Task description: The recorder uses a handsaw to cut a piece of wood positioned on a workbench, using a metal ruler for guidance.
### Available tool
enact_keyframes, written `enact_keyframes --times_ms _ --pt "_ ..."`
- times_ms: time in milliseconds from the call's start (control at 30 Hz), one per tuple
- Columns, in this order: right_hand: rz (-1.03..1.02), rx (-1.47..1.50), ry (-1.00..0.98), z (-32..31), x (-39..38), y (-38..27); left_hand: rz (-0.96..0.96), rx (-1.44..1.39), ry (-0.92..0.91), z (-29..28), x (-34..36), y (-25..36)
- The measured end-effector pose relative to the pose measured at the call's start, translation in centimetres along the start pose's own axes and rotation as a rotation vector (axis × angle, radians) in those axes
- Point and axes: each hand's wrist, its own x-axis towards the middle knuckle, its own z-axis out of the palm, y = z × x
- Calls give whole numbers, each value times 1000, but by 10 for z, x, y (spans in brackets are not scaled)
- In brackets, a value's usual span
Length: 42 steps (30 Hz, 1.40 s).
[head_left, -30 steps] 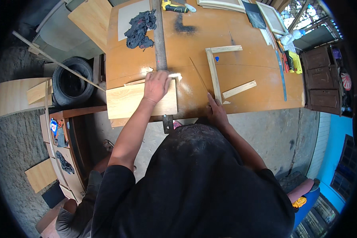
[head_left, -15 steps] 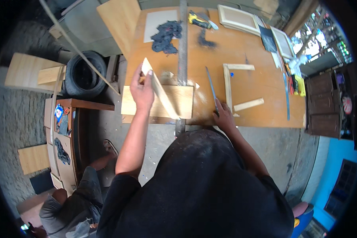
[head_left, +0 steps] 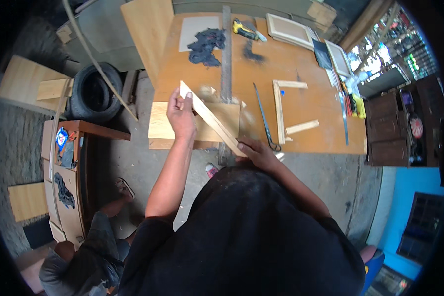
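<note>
A pale wooden strip (head_left: 211,120) with a slanted, pointed far end is held in both hands above the near edge of the workbench. My left hand (head_left: 182,117) is closed around it near the pointed end. At its near end, my right hand (head_left: 259,153) grips it with the thumb on top. A wide wooden board (head_left: 163,121) lies flat on the bench under the strip. To the right rests a thin-bladed handsaw (head_left: 261,108) with a dark looped handle, untouched. Beyond it are joined frame strips (head_left: 278,111) at a right angle and a loose short strip (head_left: 302,127).
The workbench (head_left: 325,103) carries a dark cloth (head_left: 207,47), a yellow-black power tool (head_left: 244,29), and finished frames (head_left: 290,32) at the far right. A metal bar (head_left: 226,59) crosses it. Tyres (head_left: 94,93) stand to the left; a seated person (head_left: 93,246) is at the lower left.
My right hand has let go of the handsaw, which stays on the bench, and has taken the near end of the wooden strip. The strip has swung slightly toward the right.
</note>
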Motion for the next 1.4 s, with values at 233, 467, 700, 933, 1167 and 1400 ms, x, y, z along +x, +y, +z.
enact_keyframes --times_ms 233,467,700,933,1167,1400 --pt "43 162 148 9 -12 44 -318 125 152 -40 -3 -31" --pt "-53 -420 121 -14 -32 16 -406 41 109 -67 -35 -36" --pt "-121 -554 44 -59 -16 53 -408 114 200 -45 -62 -50" --pt "-59 -496 142 -127 -17 82 -382 193 343 -43 -84 -60" --pt "131 -578 918 -271 -35 182 -360 234 473 -36 -114 -75" --pt "429 -827 1097 -367 -50 242 -411 271 422 0 -132 -80"
